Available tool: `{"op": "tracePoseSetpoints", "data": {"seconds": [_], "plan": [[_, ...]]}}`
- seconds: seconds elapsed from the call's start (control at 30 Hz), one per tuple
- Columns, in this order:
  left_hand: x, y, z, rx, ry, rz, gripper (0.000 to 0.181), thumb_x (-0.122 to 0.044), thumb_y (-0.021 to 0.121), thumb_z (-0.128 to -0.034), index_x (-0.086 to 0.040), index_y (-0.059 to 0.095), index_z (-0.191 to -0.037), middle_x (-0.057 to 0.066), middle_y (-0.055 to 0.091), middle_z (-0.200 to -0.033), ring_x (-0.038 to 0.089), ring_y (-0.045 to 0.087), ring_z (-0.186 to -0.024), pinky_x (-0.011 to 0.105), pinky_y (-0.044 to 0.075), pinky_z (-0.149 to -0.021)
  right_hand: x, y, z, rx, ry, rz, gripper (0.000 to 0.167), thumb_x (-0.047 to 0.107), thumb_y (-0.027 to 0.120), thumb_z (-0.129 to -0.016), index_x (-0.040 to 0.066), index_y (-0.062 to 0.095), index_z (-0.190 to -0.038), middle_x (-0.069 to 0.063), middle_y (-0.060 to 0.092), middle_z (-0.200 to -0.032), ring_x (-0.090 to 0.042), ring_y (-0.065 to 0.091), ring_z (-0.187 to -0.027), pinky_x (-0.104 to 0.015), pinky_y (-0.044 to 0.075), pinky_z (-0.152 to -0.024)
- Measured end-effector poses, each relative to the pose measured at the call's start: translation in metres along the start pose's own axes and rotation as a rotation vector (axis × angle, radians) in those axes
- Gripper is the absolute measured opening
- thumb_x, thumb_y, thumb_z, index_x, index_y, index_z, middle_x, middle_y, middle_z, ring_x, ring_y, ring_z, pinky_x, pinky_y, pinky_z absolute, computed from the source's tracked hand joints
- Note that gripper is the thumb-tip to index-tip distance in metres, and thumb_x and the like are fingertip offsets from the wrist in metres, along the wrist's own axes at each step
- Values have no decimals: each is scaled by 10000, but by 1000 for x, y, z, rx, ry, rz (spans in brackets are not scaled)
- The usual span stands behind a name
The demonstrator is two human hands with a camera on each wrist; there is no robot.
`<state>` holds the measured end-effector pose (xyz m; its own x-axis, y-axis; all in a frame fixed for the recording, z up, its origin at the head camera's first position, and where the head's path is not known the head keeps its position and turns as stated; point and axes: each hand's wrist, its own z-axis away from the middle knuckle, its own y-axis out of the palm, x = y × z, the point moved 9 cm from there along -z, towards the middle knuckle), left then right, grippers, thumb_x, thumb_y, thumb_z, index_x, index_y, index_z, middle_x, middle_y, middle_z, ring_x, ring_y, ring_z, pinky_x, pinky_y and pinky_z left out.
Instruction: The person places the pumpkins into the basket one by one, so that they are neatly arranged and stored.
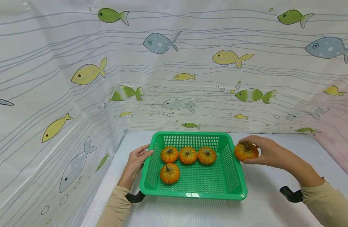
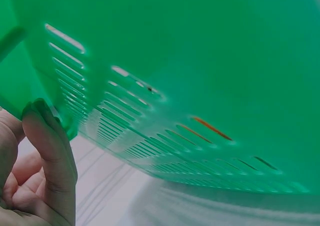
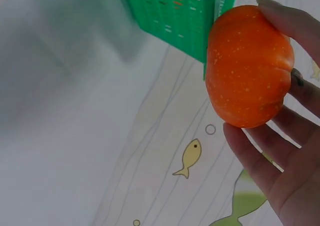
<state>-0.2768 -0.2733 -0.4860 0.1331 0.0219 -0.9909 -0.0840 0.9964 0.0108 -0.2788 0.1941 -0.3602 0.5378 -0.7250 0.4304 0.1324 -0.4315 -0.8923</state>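
Observation:
A green plastic basket (image 1: 192, 196) with slotted walls stands on the table, and several small orange pumpkins (image 1: 188, 155) sit inside it. Three of them form a row along the back, and one more pumpkin (image 1: 169, 173) lies in front at the left. My left hand (image 1: 136, 162) pinches the basket's left rim between thumb and fingers; the left wrist view shows the fingers (image 2: 50, 151) at the rim. At the basket's right edge, my right hand (image 1: 266, 152) grips another pumpkin (image 3: 250, 68) by its sides, with the thumb and fingertips spread around it.
White table surface (image 1: 264, 195) extends right of the basket and in front of it. Behind and to the left rises a white curtain (image 1: 202, 37) printed with fish and wavy lines. Dark wrist-camera mounts (image 1: 291, 194) stick out from both wrists.

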Motion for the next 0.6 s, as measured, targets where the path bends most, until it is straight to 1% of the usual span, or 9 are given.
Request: {"op": "tracePoseSetpoints", "data": {"seconds": [0.07, 0.3, 0.4, 0.5, 0.6], "plan": [[0, 0, 0, 2, 4, 1, 512, -184, 730, -982, -58, 571, -1452, -70, 732, -855, 74, 731, -717, 261, 636, -658, 3, 2, -3, 5, -6, -2, 634, 414, 915, -778, 168, 664, -1305, -23, 701, -1261, -248, 655, -1134, -407, 641, -858], [-1, 0, 0, 5, 6, 4, 518, -181, 731, -981, -51, 566, -1455, -68, 732, -859, 75, 732, -721, 260, 635, -656, 17, 8, -11, 23, -33, -24, 612, 407, 910, -788, 179, 665, -1301, 12, 697, -1258, -204, 654, -1125, -344, 621, -872], [-2, 1, 1, 4, 3, 1, 534, -189, 736, -978, -46, 558, -1461, -70, 726, -850, 68, 728, -723, 255, 633, -657, 25, 10, -15, 31, -49, -35, 587, 408, 904, -795, 179, 674, -1285, 12, 697, -1251, -202, 651, -1115, -354, 623, -878], [-2, 1, 1, 2, 3, -1, 537, -193, 741, -975, -46, 560, -1460, -66, 721, -844, 66, 726, -726, 254, 632, -658, 32, 14, -18, 56, -62, -46, 566, 393, 897, -806, 176, 675, -1280, 1, 691, -1260, -207, 645, -1118, -380, 623, -888], [-2, 1, 1, 1, 1, 1, 526, -190, 744, -972, -53, 571, -1450, -59, 723, -852, 75, 730, -729, 260, 635, -658, 36, 18, -22, 78, -58, -46, 559, 387, 898, -807, 181, 678, -1277, -2, 687, -1268, -188, 646, -1105, -370, 620, -890]]}}
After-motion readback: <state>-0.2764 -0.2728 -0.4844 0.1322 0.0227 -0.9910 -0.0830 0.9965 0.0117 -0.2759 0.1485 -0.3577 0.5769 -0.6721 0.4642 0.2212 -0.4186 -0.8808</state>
